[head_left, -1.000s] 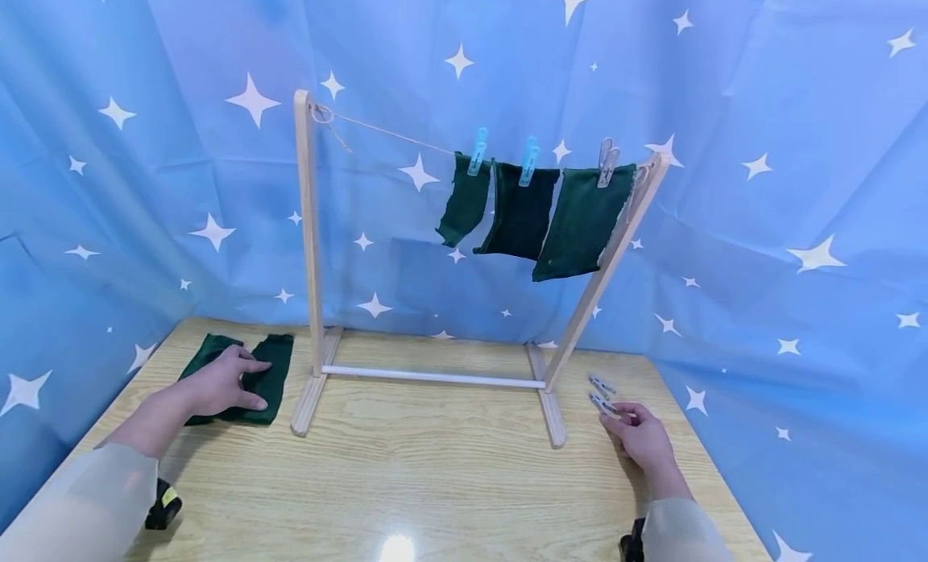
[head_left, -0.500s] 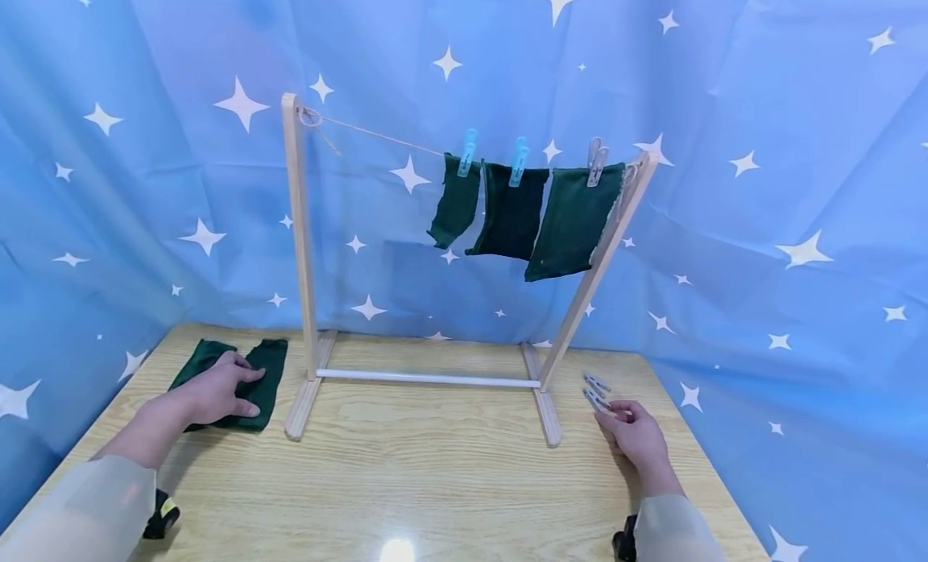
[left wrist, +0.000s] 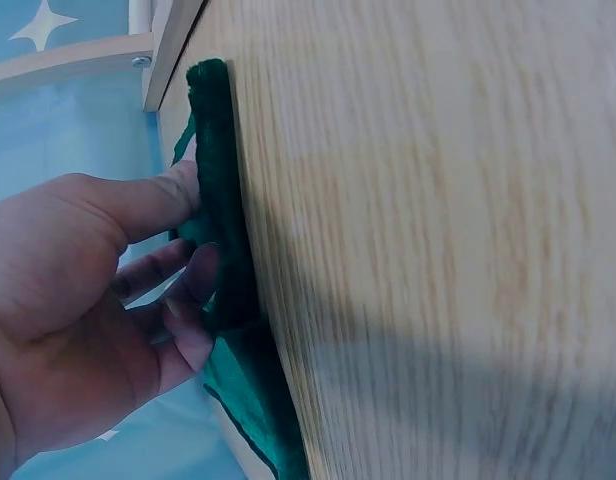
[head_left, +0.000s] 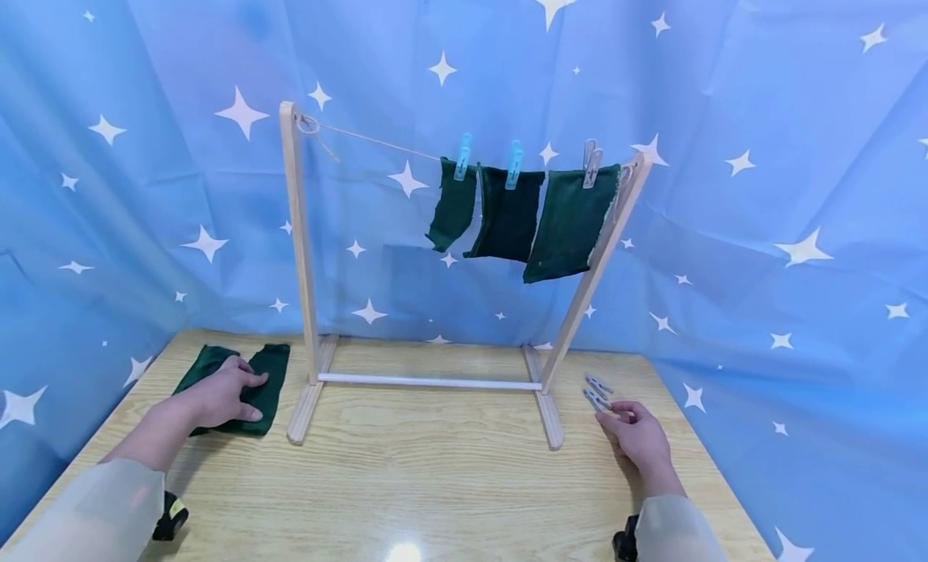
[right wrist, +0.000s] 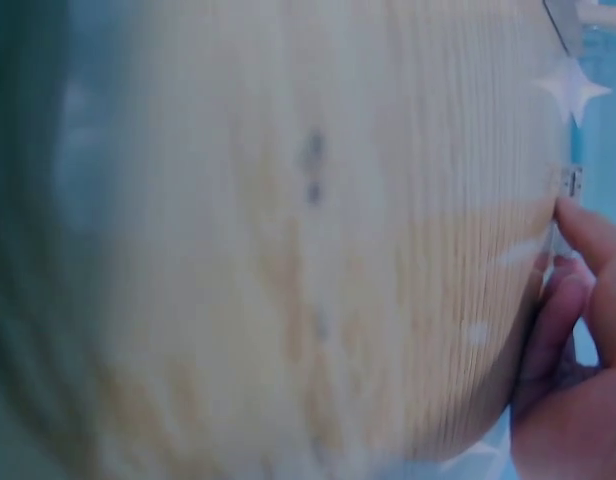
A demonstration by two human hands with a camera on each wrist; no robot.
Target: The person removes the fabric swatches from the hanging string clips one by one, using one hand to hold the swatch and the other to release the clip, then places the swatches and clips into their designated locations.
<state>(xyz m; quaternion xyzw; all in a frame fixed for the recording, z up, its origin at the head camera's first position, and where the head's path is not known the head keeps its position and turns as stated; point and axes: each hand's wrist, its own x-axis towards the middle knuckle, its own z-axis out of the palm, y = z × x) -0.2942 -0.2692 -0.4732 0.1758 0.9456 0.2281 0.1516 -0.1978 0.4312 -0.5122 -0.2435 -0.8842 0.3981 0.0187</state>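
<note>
At the left of the table, my left hand (head_left: 223, 394) rests with spread thumb and fingers on two dark green cloths, one on the right (head_left: 272, 378) and one on the left (head_left: 194, 370). In the left wrist view its thumb and bent fingers touch the green fabric (left wrist: 220, 190), with a gap between them. Over at the right, my right hand (head_left: 644, 443) pinches the near end of a greyish clothespin (head_left: 596, 399) between thumb and forefinger. A second clothespin (head_left: 598, 384) lies just beyond. The right wrist view catches only part of the pinched clothespin (right wrist: 572, 180).
A wooden drying rack (head_left: 299, 248) stands mid-table with a string (head_left: 377, 141) across its top. Three green cloths hang toward its right end: a narrow one (head_left: 455, 208), a darker one (head_left: 507, 220) and a larger one (head_left: 569, 228), each clipped. A starry blue backdrop (head_left: 406, 30) closes the back.
The head view has shifted slightly, moving the whole scene a little leftward in the picture. Both hands keep their places on the cloths and at the clothespin.
</note>
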